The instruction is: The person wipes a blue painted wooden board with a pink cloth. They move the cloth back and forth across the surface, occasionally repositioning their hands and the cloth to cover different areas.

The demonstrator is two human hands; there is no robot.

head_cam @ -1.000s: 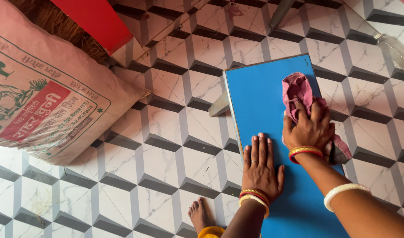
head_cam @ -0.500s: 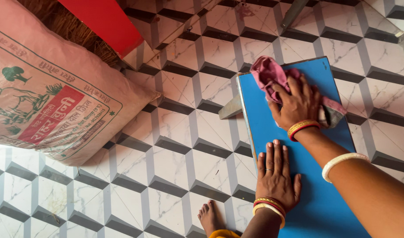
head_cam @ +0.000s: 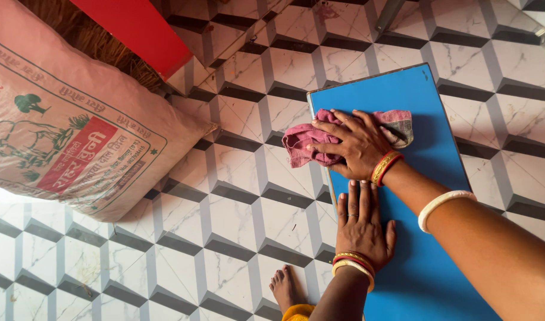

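Tiled floor [head_cam: 225,208] | crumpled pink cloth [head_cam: 308,145] under right hand [head_cam: 356,145] | blue board [head_cam: 430,178]

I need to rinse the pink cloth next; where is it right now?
In the head view, the pink cloth lies under the right hand at the blue board's left edge, overhanging the tiled floor.
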